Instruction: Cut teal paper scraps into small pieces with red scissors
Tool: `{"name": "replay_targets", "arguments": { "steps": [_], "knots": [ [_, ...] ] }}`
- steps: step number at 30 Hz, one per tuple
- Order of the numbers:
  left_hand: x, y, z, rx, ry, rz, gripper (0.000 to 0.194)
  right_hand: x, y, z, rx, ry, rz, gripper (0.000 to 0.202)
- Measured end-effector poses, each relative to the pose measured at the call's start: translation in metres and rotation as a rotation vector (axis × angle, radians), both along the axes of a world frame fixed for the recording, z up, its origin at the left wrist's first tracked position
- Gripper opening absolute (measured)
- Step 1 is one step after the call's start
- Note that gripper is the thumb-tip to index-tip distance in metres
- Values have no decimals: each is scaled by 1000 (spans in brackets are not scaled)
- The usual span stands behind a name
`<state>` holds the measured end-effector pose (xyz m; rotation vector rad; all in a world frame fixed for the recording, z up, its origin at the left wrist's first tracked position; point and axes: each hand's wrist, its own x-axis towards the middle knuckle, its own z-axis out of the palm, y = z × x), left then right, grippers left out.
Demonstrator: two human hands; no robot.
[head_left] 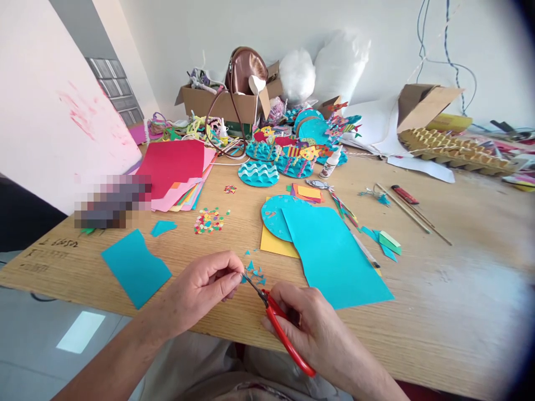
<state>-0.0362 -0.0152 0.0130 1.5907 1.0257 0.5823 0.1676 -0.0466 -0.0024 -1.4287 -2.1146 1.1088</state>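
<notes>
Red-handled scissors (288, 341) are in my right hand (307, 317), whose fingers wrap round the handles. Their blades point up and left and reach the fingertips of my left hand (211, 284). Those fingers are pinched together; whatever lies between them is hidden or too small to name. Small blue paper scraps (253, 272) lie on the table just beyond the blade tips. A large blue sheet (338, 262) rests right of the scissors, partly over a blue disc (278, 217) and yellow paper (276, 244). Another blue piece (136, 268) lies left of my left hand.
Coloured dots (210, 221) and stacked coloured sheets (173, 167) are on the left of the table (438, 278). Behind stand a glue bottle (330, 163), decorated discs (258, 174) and a cardboard box (217, 106). Sticks and a red cutter (404, 195) lie at right.
</notes>
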Motion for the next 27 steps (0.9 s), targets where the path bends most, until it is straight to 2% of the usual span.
{"name": "replay_targets", "arguments": {
  "steps": [10, 16, 21, 24, 27],
  "knots": [
    [-6, 6, -9, -2, 9, -53, 19, 1, -1, -1, -5, 3, -3, 26],
    [-13, 15, -10, 27, 86, 53, 18, 7, 5, 0, -23, -70, -34, 26],
    [-39, 45, 7, 184, 283, 124, 17, 23, 17, 6, 26, -194, -37, 27],
    [-51, 69, 16, 351, 549, 75, 17, 33, 22, 10, 69, -236, -39, 28],
    [-55, 91, 13, 476, 795, 9, 18, 37, 27, 10, 106, -236, -36, 28]
  ]
}}
